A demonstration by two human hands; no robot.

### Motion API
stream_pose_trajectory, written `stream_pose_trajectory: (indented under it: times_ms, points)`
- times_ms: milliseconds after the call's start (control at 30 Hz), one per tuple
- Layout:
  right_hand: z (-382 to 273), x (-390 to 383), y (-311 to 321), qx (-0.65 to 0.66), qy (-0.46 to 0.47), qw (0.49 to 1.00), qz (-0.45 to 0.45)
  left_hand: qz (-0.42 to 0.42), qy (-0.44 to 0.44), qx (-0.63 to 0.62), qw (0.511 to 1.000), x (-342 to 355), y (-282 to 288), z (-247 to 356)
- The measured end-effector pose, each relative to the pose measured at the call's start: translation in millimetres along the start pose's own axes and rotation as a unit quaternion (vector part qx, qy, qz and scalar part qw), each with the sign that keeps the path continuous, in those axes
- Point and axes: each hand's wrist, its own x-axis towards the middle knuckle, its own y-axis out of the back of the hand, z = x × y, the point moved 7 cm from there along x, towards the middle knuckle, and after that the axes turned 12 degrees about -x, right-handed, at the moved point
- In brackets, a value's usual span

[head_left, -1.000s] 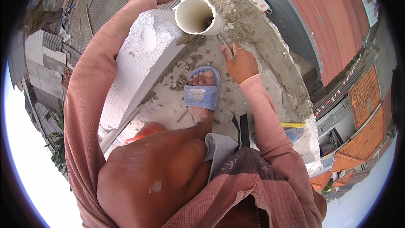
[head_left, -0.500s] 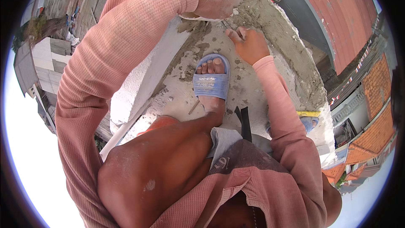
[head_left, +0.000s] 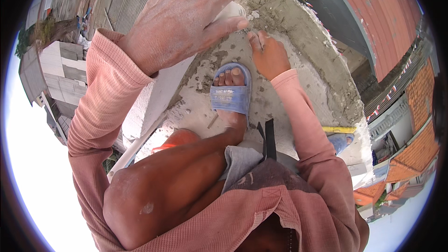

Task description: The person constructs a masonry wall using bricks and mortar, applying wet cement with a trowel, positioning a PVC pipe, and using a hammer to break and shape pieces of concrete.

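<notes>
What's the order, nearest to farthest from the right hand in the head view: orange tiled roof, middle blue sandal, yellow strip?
From the right hand:
1. Middle blue sandal: just below and left of it.
2. Yellow strip: farther off, lower right.
3. Orange tiled roof: farthest, near the view's right edge.

It's a faded pink shirt (head_left: 242, 214) in waffle-weave cloth, the long left sleeve (head_left: 112, 98) creased and loose at the cuff, the right sleeve (head_left: 317, 135) matching it, and the left hand (head_left: 186, 23) and right hand (head_left: 270, 57) both bare! Down the front, look, a dark patch (head_left: 280, 175) with a pale mark, grey cloth (head_left: 242, 157) beside it, a black strap (head_left: 269, 140) poking out, a thin beaded chain (head_left: 291, 240) too! Lower still, a scuffed blue sandal (head_left: 229, 99), open-toed, with a broad ridged band
</notes>
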Motion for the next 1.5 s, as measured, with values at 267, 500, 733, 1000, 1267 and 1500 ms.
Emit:
stream_pose_trajectory:
  times_ms: [267,500,733,1000,1267,1500]
  points:
    - [1,-14,-3,-0.012,-0.003,0.998,0.057,-0.09,0.075,-0.197,0.973,46,14,-207]
    - [12,-33,8,0.033,0.01,0.999,0.03,-0.117,0.349,-0.414,0.833,8,-112,-233]
    - [0,-16,8,-0.133,0.037,0.99,0.01,-0.032,0.194,-0.416,0.888,-28,-89,-251]
    - [3,-5,8,-0.123,0.124,0.981,0.079,0.191,0.064,-0.301,0.932,-137,30,-106]
    - [-3,-7,5,0.076,-0.002,0.99,-0.115,0.0,-0.079,0.056,0.995,-97,20,-62]
    - [22,-20,-14,0.045,0.015,0.999,0.002,0.046,0.122,-0.793,0.595,-57,-59,-244]
